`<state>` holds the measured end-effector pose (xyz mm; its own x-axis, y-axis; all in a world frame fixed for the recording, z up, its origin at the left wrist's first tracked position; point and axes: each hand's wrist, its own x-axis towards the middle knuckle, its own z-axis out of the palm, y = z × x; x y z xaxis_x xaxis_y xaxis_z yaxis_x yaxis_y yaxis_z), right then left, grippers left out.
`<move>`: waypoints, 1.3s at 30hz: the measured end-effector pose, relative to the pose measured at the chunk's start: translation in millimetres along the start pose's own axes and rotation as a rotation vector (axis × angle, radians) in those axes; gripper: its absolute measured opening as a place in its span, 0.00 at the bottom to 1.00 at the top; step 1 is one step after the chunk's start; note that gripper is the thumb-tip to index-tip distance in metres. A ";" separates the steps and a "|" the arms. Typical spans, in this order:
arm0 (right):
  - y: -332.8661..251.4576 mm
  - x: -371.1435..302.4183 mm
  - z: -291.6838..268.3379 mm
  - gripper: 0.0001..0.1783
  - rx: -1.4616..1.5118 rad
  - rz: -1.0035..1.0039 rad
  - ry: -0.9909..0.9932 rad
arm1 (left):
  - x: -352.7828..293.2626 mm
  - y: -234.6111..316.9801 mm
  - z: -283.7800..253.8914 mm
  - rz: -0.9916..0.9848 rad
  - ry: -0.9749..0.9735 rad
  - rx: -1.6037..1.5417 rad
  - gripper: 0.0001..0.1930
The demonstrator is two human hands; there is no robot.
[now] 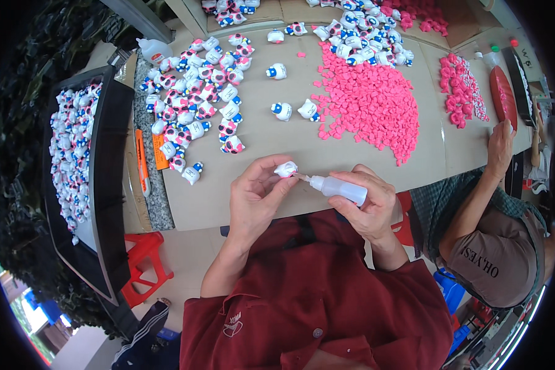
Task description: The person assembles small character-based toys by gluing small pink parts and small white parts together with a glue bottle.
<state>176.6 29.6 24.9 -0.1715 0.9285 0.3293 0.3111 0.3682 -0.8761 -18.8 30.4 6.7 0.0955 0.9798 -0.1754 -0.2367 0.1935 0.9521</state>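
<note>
Between the thumb and fingers of my left hand (259,191) is a small white cat-head figurine (285,169). My right hand (370,200) grips a translucent squeeze bottle (341,190), tilted so that its narrow tip meets the figurine or ends right beside it. Beyond my hands, a few white and blue figurines (282,111) stand apart from one another on the table (259,169). To their right spreads a heap of small pink pieces (370,98). On the left lie many white figurines with pink and blue parts (194,86).
A black tray of figurines (74,154) stands at the left. An orange cutter (142,163) lies near the table's left edge, a white bottle (154,50) behind it. More white and blue figurines (367,31) are piled at the back. At right, a co-worker's hand (501,145) touches a red dish (503,95).
</note>
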 end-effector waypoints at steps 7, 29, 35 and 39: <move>0.8 1.3 1.1 0.19 0.009 -0.004 0.011 | 0.3 -1.3 0.3 0.010 -0.003 0.039 0.16; 3.0 -3.4 -2.6 0.18 0.012 0.044 0.021 | 0.1 -1.3 1.5 0.024 0.028 0.073 0.16; 2.5 -3.7 -0.6 0.20 0.308 0.312 0.140 | -4.5 3.2 1.1 0.022 0.043 0.117 0.16; 16.2 4.0 13.2 0.20 0.156 0.256 0.079 | -10.2 -2.1 -3.4 0.028 0.080 0.148 0.18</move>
<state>168.7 38.6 7.4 -0.0308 0.9932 0.1121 0.1866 0.1159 -0.9756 -22.5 20.1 5.6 0.0120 0.9866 -0.1625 -0.0928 0.1629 0.9823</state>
